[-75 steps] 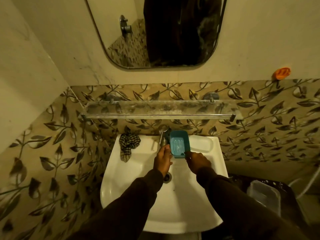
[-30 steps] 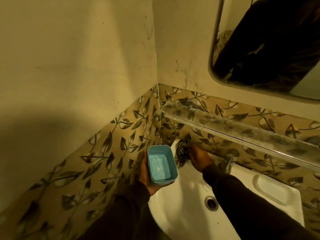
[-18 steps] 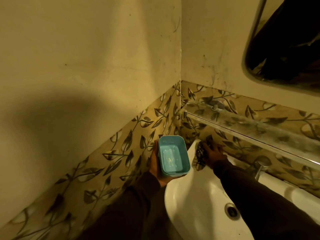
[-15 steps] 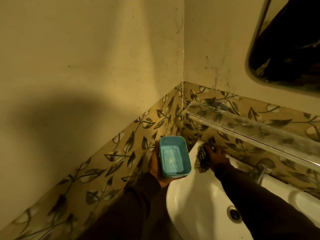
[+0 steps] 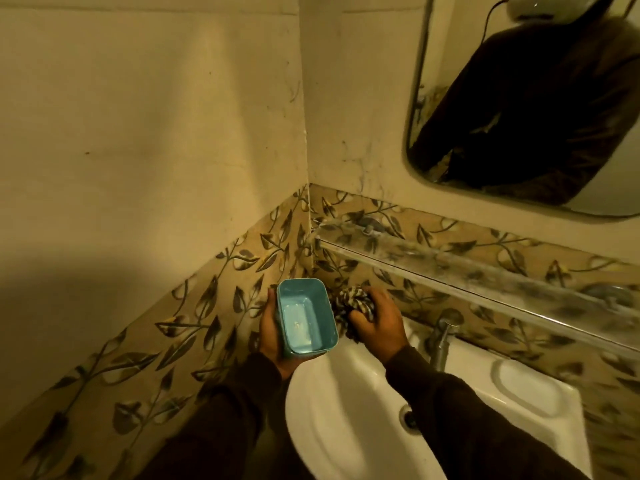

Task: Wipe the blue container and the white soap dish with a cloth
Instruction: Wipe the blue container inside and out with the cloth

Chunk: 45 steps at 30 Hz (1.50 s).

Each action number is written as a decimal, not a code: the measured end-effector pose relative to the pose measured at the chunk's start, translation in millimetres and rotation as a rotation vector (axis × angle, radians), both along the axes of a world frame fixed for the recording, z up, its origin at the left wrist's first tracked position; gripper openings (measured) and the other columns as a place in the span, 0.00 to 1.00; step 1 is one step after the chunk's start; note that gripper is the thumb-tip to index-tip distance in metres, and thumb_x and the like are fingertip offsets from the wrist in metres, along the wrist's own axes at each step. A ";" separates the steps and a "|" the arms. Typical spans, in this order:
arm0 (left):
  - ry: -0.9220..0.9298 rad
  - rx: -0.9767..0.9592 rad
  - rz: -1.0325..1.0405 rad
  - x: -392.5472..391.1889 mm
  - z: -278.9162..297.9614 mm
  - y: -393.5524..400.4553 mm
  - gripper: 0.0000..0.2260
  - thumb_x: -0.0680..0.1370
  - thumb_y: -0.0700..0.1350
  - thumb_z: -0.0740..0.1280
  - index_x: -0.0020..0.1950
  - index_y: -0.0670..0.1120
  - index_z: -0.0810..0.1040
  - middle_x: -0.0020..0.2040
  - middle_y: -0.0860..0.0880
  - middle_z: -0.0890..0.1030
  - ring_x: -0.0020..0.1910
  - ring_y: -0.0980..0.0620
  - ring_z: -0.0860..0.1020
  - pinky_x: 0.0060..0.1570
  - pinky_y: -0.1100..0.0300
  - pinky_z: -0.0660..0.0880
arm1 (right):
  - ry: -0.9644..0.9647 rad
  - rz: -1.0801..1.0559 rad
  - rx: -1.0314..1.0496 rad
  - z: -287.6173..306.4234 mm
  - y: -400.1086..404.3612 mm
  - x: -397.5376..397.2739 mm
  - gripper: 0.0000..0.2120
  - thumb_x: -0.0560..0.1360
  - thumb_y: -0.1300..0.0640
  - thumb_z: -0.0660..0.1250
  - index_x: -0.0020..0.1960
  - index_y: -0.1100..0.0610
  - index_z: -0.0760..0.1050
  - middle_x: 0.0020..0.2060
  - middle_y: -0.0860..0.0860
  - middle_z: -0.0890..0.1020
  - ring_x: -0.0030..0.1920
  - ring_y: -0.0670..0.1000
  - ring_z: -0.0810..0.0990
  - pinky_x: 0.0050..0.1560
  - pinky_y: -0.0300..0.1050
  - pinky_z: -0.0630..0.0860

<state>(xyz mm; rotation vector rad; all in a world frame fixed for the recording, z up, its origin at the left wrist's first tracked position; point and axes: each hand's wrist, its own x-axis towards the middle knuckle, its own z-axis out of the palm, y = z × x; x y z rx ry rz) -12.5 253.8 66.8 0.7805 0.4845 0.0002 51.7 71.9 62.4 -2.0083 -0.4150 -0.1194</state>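
My left hand (image 5: pixel 273 336) holds the blue container (image 5: pixel 306 318) from its left side and underneath, its opening facing up toward me, over the left rim of the sink. My right hand (image 5: pixel 379 323) is closed around a bunched black-and-white checked cloth (image 5: pixel 351 301), lifted just to the right of the container and nearly touching it. The white soap dish recess (image 5: pixel 526 388) is moulded into the sink's back right corner and holds nothing.
The white sink (image 5: pixel 343 410) with its drain (image 5: pixel 410 419) lies below my arms. A metal tap (image 5: pixel 443 341) stands behind my right wrist. A glass shelf (image 5: pixel 467 268) runs along the leaf-patterned tiles. A mirror (image 5: pixel 536 98) hangs above it, and the corner wall is close on the left.
My right hand has picked the cloth up off the sink's back left corner and brought it beside the blue container. The left hand keeps holding the container.
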 end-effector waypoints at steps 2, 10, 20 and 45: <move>0.000 -0.048 -0.068 0.8 2.5 -14.8 0.28 0.79 0.67 0.56 0.62 0.45 0.75 0.52 0.44 0.84 0.47 0.42 0.84 0.42 0.47 0.81 | -0.092 -0.016 0.124 32.5 -11.9 -14.4 0.18 0.67 0.47 0.65 0.56 0.50 0.72 0.48 0.46 0.75 0.48 0.44 0.76 0.46 0.36 0.74; -0.090 -0.156 -0.469 23.8 58.7 -139.8 0.33 0.76 0.72 0.58 0.63 0.48 0.83 0.64 0.38 0.82 0.58 0.35 0.82 0.52 0.37 0.80 | -0.287 -0.162 -0.203 122.7 -97.0 -43.9 0.18 0.70 0.55 0.71 0.59 0.56 0.73 0.52 0.54 0.79 0.52 0.53 0.77 0.52 0.46 0.75; -0.147 -0.162 -0.487 32.8 64.0 -181.8 0.31 0.75 0.71 0.60 0.57 0.47 0.86 0.58 0.35 0.84 0.53 0.34 0.84 0.47 0.36 0.81 | -0.248 -0.128 -0.351 146.4 -106.9 -39.7 0.12 0.75 0.61 0.66 0.58 0.54 0.74 0.50 0.56 0.82 0.51 0.56 0.80 0.51 0.48 0.78; -0.294 -0.143 -0.589 39.7 114.2 -221.5 0.31 0.77 0.69 0.58 0.56 0.47 0.87 0.58 0.36 0.84 0.54 0.36 0.84 0.46 0.42 0.83 | -0.295 -0.143 -0.474 185.5 -151.6 -55.7 0.18 0.73 0.65 0.64 0.61 0.52 0.71 0.53 0.58 0.81 0.53 0.58 0.79 0.53 0.50 0.77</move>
